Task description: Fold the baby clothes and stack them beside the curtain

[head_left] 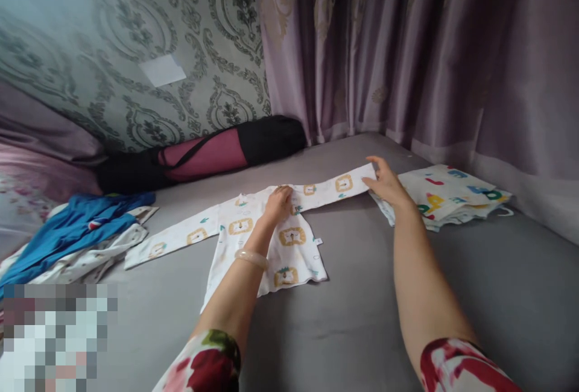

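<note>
1. One cuff [365, 170] is pinched in the right hand [385, 183]; the left hand [278, 202] rests on the printed shirt [292, 236], grip hidden from me.
2. Spread on the grey sheet [335, 325], it could skew under a hard tug.
3. Reaching wide might rumple the patterned clothes [446, 186].

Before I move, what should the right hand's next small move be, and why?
I'd probably fold the near sleeve inward across the shirt: the right hand is already at its cuff, the left hand rests on the shirt's upper part, and both sleeves lie stretched out.
</note>
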A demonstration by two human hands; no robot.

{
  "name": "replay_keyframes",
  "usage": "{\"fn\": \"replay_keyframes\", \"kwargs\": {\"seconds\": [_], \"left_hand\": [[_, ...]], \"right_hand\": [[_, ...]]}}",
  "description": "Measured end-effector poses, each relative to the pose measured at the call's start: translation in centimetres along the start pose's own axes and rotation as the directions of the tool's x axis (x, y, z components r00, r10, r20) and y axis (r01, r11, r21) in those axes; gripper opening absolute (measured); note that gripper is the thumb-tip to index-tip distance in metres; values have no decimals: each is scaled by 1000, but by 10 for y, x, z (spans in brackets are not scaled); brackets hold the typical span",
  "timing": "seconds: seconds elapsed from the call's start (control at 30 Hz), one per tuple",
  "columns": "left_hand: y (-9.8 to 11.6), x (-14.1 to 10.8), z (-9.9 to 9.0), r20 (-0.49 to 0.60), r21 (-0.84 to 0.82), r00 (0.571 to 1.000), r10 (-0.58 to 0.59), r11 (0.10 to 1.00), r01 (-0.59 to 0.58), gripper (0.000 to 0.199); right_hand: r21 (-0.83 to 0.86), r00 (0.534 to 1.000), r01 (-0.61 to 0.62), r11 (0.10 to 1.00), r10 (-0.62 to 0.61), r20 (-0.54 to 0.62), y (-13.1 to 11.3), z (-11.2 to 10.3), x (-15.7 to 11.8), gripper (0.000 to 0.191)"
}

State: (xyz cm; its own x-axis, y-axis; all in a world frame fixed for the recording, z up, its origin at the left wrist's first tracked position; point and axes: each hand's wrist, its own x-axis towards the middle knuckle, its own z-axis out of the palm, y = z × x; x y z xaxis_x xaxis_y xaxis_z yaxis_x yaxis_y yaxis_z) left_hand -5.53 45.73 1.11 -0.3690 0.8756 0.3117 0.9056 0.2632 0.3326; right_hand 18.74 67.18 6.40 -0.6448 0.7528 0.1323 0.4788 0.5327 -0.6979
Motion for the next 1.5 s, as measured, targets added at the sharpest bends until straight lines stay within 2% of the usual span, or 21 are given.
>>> {"fn": "replay_keyframes", "kwargs": {"seconds": [0.1,0.2,0.37,0.5,0.7,0.77,0.83,0.9,0.97,1.03,1.1,1.17,1.23,1.37,1.5], "left_hand": [[5,-2,9,17,-5,1000,-14,1000,14,36],[12,-5,13,61,22,990,-127,992,126,41],[23,-8,8,146,37,970,-192,981,189,51],[28,-11,7,139,61,971,-196,980,189,61],[28,-12,10,135,99,976,-172,982,159,62],[29,-12,9,138,127,975,-174,979,157,62],[31,-12,9,147,169,972,-181,973,156,62],[32,-12,8,156,217,970,-188,964,152,63],[33,-12,8,167,258,967,-191,956,144,65],[33,-13,9,177,290,965,-192,948,135,65],[32,-13,10,184,317,963,-195,940,130,62],[31,-13,11,185,334,963,-196,934,126,60],[30,-14,12,178,335,966,-187,935,119,61],[30,-14,12,164,321,974,-159,942,100,65],[29,-14,13,162,314,974,-158,944,101,65]], "right_hand": [[0,992,-39,999,39,-121,7,-2,2,53],[-92,994,-46,995,37,-100,12,2,6,33],[-292,996,-53,955,28,-89,14,14,6,41],[-489,994,-106,866,79,-76,8,23,2,46],[-596,984,-177,783,137,-112,-2,40,-4,44],[-615,978,-193,765,104,-178,-8,47,-5,45],[-609,979,-139,781,17,-202,-19,57,-5,47],[-572,988,21,820,-106,-115,-35,72,-7,49],[-491,975,214,844,-216,54,-53,90,-10,51],[-403,923,374,835,-295,245,-69,108,-16,54],[-346,878,431,833,-298,375,-77,121,-20,58],[-337,861,433,836,-272,431,-78,127,-23,60],[-361,866,420,833,-249,433,-73,127,-21,60],[-433,904,348,831,-175,390,-58,118,-12,60],[-516,951,212,830,-53,305,-40,107,-3,59]]}}
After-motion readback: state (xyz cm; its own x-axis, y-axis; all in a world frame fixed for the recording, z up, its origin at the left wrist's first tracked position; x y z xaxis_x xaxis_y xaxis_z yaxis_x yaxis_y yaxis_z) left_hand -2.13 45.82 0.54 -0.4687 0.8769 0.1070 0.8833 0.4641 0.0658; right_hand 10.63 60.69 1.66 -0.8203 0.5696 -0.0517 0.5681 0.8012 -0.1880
